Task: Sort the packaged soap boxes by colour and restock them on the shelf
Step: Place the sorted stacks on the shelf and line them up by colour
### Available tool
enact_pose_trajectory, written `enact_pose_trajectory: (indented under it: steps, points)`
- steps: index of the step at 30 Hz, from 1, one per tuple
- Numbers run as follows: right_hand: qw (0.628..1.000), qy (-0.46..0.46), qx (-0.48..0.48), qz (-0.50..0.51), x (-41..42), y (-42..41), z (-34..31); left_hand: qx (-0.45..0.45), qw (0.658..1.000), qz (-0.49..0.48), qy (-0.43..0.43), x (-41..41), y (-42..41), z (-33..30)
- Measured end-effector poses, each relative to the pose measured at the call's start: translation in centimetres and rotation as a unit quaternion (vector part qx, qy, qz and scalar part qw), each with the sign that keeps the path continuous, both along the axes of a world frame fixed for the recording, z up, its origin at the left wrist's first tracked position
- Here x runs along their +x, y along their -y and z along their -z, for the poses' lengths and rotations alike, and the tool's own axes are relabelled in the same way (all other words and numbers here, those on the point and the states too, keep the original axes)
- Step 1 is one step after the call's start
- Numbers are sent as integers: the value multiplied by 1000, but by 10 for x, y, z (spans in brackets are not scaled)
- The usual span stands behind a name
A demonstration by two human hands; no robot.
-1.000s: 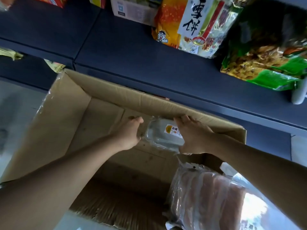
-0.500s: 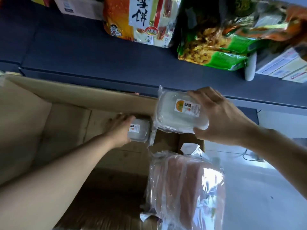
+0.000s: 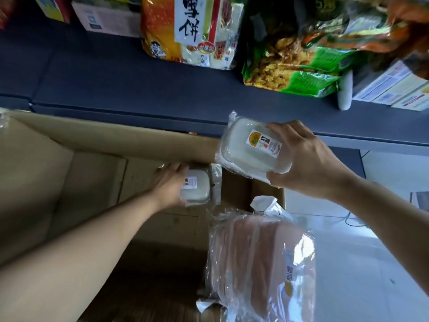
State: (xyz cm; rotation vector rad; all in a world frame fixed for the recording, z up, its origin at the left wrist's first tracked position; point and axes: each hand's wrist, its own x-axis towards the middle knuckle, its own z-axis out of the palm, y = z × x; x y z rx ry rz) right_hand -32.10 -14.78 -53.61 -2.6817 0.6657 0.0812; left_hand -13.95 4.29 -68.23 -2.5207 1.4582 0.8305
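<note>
My right hand (image 3: 308, 163) grips a white soap box (image 3: 246, 154) wrapped in clear plastic, holding it above the far right corner of the cardboard carton (image 3: 111, 138), just below the dark shelf's front edge (image 3: 162, 94). Inside the carton, against its far wall, my left hand (image 3: 168, 188) holds a second white soap box (image 3: 197, 188), also in plastic with a small label. A plastic-wrapped bundle of pink soap boxes (image 3: 260, 259) stands at the carton's near right.
On the shelf stand an orange snack bag (image 3: 185, 29), a green snack bag (image 3: 297, 66) and cartons at the right (image 3: 394, 89). The carton's left part shows bare cardboard. Pale floor (image 3: 348, 263) lies to the right.
My right hand lifted one white box out of the carton toward the shelf edge. My left hand took hold of a second white box inside. The view shifted right.
</note>
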Motion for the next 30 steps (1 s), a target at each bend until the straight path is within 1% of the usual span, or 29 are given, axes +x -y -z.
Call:
enact_pose_trajectory:
  steps: [4, 8, 16, 20, 23, 26, 30]
  points:
    - [1000, 9, 23, 19, 2, -10, -42, -30, 999, -10, -16, 3, -13, -59]
    - [999, 20, 20, 29, 6, -20, -106, -56, 998, 0, -15, 11, -26, -143]
    - [995, 85, -35, 49, 7, -43, -262, -160, 987, -4, 6, 27, -40, -333]
    - [989, 105, -87, 63, -2, -48, -345, -211, 977, -2, 21, 31, -45, -417]
    - [982, 124, -121, 76, -11, -48, -402, -239, 970, 21, 36, 31, -43, -474]
    - [973, 152, -148, 90, -22, -48, -448, -280, 957, 51, 61, 25, -38, -528]
    - [957, 190, -177, 128, -39, -43, -490, -320, 941, 81, 72, 15, -23, -584]
